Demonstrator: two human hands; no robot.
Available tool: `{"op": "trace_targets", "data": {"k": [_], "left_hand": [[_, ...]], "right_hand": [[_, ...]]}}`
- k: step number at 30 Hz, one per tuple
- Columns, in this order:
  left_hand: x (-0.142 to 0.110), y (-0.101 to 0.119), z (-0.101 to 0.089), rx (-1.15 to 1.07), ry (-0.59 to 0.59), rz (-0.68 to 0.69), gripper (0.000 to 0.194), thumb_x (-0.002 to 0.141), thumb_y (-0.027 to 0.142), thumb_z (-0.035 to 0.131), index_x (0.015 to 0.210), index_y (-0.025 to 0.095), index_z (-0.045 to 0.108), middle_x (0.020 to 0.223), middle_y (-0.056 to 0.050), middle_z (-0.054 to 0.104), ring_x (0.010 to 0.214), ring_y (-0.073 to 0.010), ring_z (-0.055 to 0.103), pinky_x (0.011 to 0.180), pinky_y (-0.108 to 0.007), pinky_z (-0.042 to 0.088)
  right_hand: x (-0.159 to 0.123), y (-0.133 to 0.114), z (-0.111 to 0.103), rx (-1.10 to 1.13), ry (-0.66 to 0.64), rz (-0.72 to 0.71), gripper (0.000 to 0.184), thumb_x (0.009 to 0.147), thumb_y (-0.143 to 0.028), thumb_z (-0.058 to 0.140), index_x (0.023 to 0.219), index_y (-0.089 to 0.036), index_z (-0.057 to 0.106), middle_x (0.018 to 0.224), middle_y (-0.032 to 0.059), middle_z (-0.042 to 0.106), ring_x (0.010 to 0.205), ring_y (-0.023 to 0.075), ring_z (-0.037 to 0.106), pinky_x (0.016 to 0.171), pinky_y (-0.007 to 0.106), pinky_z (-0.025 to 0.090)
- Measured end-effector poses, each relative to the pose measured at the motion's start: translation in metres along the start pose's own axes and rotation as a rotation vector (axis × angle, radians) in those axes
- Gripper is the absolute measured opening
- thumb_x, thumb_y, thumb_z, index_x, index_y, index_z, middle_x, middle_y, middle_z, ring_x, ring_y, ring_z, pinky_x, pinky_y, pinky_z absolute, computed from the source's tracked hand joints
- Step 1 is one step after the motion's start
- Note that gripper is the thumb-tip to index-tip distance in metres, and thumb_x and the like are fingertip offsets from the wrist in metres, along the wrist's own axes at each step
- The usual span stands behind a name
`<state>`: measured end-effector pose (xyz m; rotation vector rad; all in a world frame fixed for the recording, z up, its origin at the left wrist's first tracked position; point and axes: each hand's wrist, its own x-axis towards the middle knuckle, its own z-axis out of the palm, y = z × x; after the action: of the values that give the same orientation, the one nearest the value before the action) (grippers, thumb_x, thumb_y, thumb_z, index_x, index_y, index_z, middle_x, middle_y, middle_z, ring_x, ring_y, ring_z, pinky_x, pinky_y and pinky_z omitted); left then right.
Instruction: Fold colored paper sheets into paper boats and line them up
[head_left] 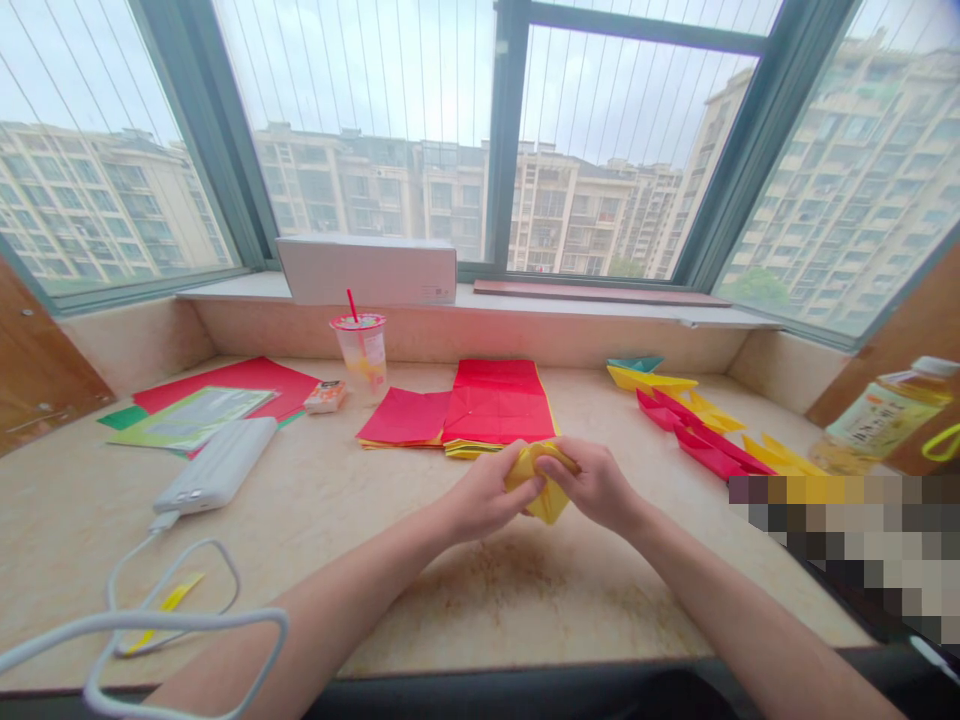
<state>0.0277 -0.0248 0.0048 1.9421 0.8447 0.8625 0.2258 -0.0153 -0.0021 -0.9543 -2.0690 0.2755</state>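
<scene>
The left hand [484,492] and right hand [600,482] were curled closed around a folded yellow paper [553,504] — pinched between them, over the worktop [405,625]. Red sheets [499,400] lay just beyond them, boats [720,452] to their right — a cup [362,352] beyond, leftward.

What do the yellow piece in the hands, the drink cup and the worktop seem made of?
Yellow piece: thin matte paper, judging by its folded faces. Drink cup: probably clear, shiny plastic; contents show through. Worktop: perhaps smooth stone or stone-look laminate, given its beige mottling.
</scene>
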Motion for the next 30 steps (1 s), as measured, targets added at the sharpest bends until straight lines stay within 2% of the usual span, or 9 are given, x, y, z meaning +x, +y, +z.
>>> {"op": "trace_targets", "data": {"k": [5, 10, 13, 16, 18, 21, 24, 28, 30], "left_hand": [[0.002, 0.001, -0.005, 0.043, 0.070, 0.049, 0.029, 0.089, 0.046, 0.057, 0.092, 0.018, 0.053, 0.074, 0.001, 0.054, 0.065, -0.0122, 0.048, 0.058, -0.023, 0.038], [0.004, 0.003, -0.005, -0.256, 0.150, 0.044, 0.035, 0.085, 0.049, 0.061, 0.100, 0.020, 0.048, 0.084, 0.000, 0.058, 0.072, -0.0128, 0.054, 0.066, -0.023, 0.041], [0.005, 0.006, -0.006, -0.411, 0.174, 0.014, 0.039, 0.082, 0.051, 0.065, 0.099, 0.021, 0.045, 0.077, 0.002, 0.057, 0.065, -0.0104, 0.052, 0.059, -0.020, 0.036], [0.003, 0.007, -0.010, -0.437, 0.161, -0.028, 0.040, 0.081, 0.050, 0.067, 0.098, 0.021, 0.045, 0.067, 0.005, 0.055, 0.054, -0.0075, 0.044, 0.051, -0.018, 0.026], [0.002, 0.007, -0.012, -0.422, 0.152, -0.044, 0.039, 0.081, 0.050, 0.068, 0.097, 0.021, 0.047, 0.065, 0.004, 0.057, 0.052, -0.0074, 0.044, 0.050, -0.018, 0.025], [0.000, 0.007, -0.015, -0.374, 0.157, -0.022, 0.032, 0.083, 0.046, 0.067, 0.093, 0.019, 0.053, 0.076, 0.001, 0.063, 0.062, -0.0091, 0.052, 0.054, -0.018, 0.032], [0.001, 0.006, -0.017, -0.313, 0.142, 0.030, 0.025, 0.088, 0.041, 0.064, 0.092, 0.016, 0.060, 0.092, -0.004, 0.067, 0.081, -0.0125, 0.059, 0.068, -0.021, 0.041], [0.001, 0.001, -0.017, -0.303, 0.027, 0.051, 0.027, 0.093, 0.036, 0.056, 0.111, 0.017, 0.059, 0.108, -0.009, 0.069, 0.096, -0.0170, 0.064, 0.081, -0.027, 0.047], [0.001, 0.000, -0.017, -0.210, -0.032, 0.075, 0.030, 0.094, 0.031, 0.053, 0.120, 0.018, 0.057, 0.114, -0.011, 0.068, 0.103, -0.0195, 0.064, 0.087, -0.031, 0.048]], "right_hand": [[-0.002, -0.001, -0.003, -0.048, 0.151, -0.030, 0.036, 0.094, -0.051, 0.051, 0.078, -0.021, 0.065, 0.068, 0.0034, 0.066, 0.062, 0.0175, 0.060, 0.059, 0.028, 0.046], [-0.002, 0.005, -0.005, 0.081, 0.329, 0.043, 0.027, 0.097, -0.044, 0.047, 0.093, -0.022, 0.062, 0.084, 0.0055, 0.071, 0.073, 0.0195, 0.066, 0.066, 0.030, 0.051], [0.000, 0.010, -0.006, 0.231, 0.481, 0.090, 0.025, 0.097, -0.045, 0.047, 0.096, -0.023, 0.058, 0.093, 0.0076, 0.071, 0.082, 0.0209, 0.068, 0.067, 0.030, 0.053], [0.004, 0.012, -0.006, 0.346, 0.563, 0.101, 0.027, 0.096, -0.049, 0.046, 0.095, -0.023, 0.055, 0.096, 0.0086, 0.072, 0.084, 0.0213, 0.070, 0.063, 0.029, 0.053], [0.006, 0.010, -0.007, 0.387, 0.602, 0.104, 0.028, 0.096, -0.050, 0.045, 0.095, -0.023, 0.053, 0.093, 0.0083, 0.073, 0.081, 0.0209, 0.071, 0.062, 0.029, 0.053], [0.009, 0.007, -0.011, 0.439, 0.659, 0.127, 0.029, 0.096, -0.051, 0.046, 0.093, -0.023, 0.053, 0.087, 0.0076, 0.074, 0.076, 0.0201, 0.071, 0.062, 0.029, 0.054], [0.012, 0.005, -0.013, 0.485, 0.700, 0.173, 0.032, 0.095, -0.053, 0.047, 0.090, -0.022, 0.052, 0.081, 0.0067, 0.074, 0.068, 0.0185, 0.070, 0.058, 0.027, 0.053], [0.011, 0.007, -0.014, 0.530, 0.703, 0.193, 0.032, 0.096, -0.054, 0.045, 0.091, -0.022, 0.050, 0.072, 0.0030, 0.073, 0.059, 0.0165, 0.068, 0.052, 0.024, 0.050], [0.008, 0.009, -0.013, 0.502, 0.672, 0.174, 0.030, 0.096, -0.051, 0.047, 0.091, -0.022, 0.050, 0.069, 0.0016, 0.072, 0.056, 0.0159, 0.067, 0.050, 0.023, 0.049]]}}
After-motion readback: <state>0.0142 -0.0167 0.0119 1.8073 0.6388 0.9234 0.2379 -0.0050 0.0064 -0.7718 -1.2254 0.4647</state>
